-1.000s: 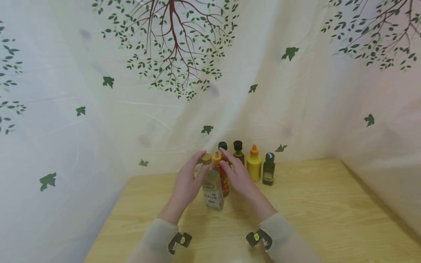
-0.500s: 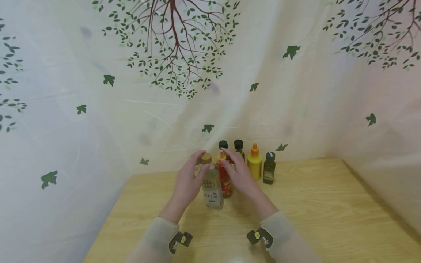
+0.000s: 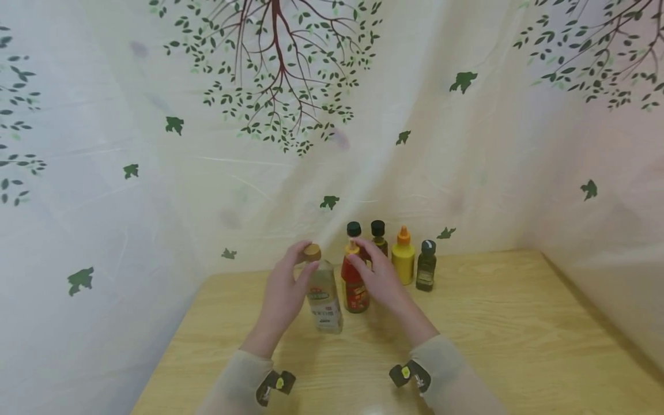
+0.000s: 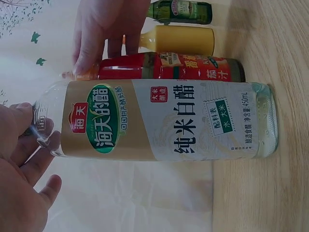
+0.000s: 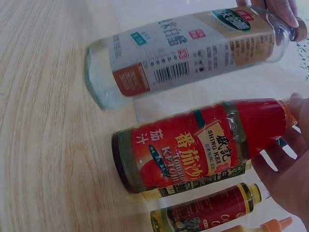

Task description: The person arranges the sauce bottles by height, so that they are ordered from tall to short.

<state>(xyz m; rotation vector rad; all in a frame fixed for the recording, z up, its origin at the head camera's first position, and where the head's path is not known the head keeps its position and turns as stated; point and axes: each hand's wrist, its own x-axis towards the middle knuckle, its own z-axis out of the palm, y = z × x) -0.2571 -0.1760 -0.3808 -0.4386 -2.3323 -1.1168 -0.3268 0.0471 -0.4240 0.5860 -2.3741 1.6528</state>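
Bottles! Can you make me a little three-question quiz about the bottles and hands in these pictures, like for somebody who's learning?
1. Pick one. What is the left hand holding?
A) a spoon
B) a clear vinegar bottle
C) a cup
2. True or false: the right hand grips the red ketchup bottle near its top.
3. Count: how many bottles show in the head view?

Key:
1. B.
2. True.
3. Six: the two in the hands, plus the green-capped bottle, the black-capped bottle, the yellow bottle and the small dark bottle.
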